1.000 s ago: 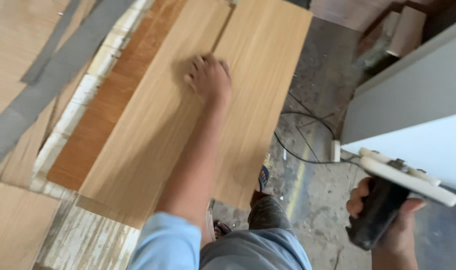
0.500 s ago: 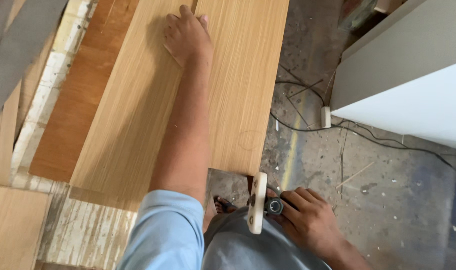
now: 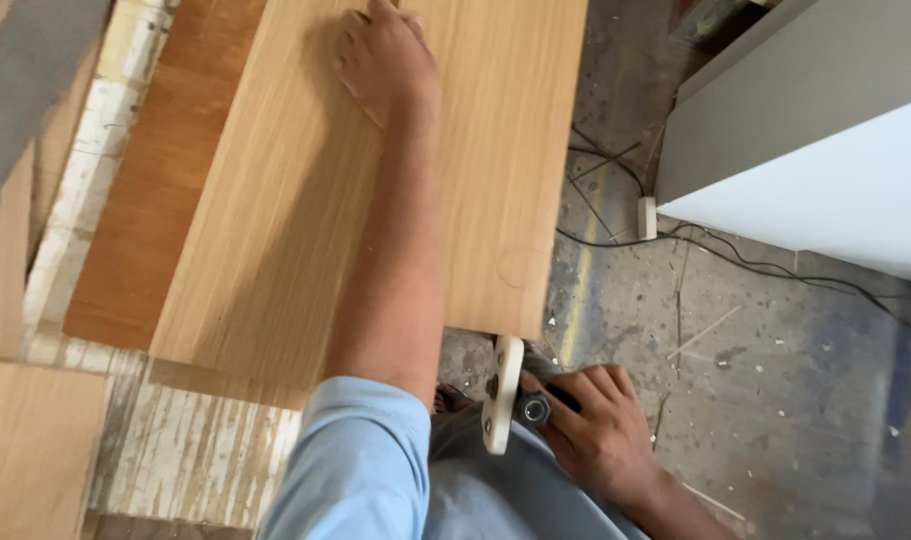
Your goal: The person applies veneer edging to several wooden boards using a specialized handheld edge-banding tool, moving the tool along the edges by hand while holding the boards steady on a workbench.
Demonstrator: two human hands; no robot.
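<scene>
Pressing my left hand (image 3: pixel 384 62) flat on the light wood panel (image 3: pixel 376 180), fingers spread, I pinned it to the counter (image 3: pixel 186 450). My right hand (image 3: pixel 596 435) gripped a power tool (image 3: pixel 521 408), fingers wrapped around its body, white base plate just below the panel's near edge. It looked like the trimming step; meeting that edge squarely would matter.
</scene>
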